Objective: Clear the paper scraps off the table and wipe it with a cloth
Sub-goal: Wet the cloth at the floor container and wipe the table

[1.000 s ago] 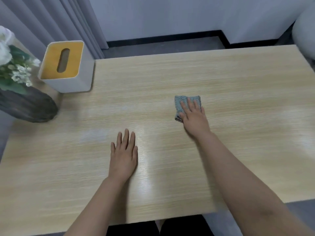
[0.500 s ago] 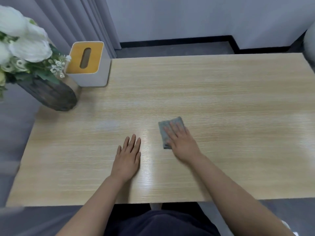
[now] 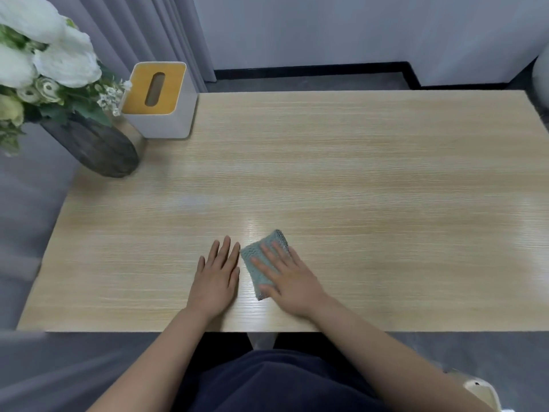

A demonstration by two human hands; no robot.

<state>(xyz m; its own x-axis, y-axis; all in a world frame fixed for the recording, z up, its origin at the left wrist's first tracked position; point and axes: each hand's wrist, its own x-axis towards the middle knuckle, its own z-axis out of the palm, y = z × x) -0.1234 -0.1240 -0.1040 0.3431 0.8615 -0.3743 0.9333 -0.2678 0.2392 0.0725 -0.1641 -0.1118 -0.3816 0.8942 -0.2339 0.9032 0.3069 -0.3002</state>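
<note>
We are in the wiping step: no paper scraps show on the table [image 3: 356, 162], so clearing looks done. Our right hand [image 3: 292, 281] lies flat, fingers straight and spread, pressing the folded cloth [image 3: 255, 260] onto the wood near the front edge, about mid-table. Our left hand [image 3: 218, 279] rests flat on the table just beside the cloth, fingers straight, holding nothing; it seems to brace us.

The next move, as we judge it, calls for even downward pressure and a sweep toward parts not yet reached, probably the far side and the right end. Near the tissue box [image 3: 162, 99] and the vase [image 3: 95, 147] at the far left corner, we would need care not to knock them.

We can read no brand, label or writing anywhere; the tissue box shows only a plain yellow top with a slot.
</note>
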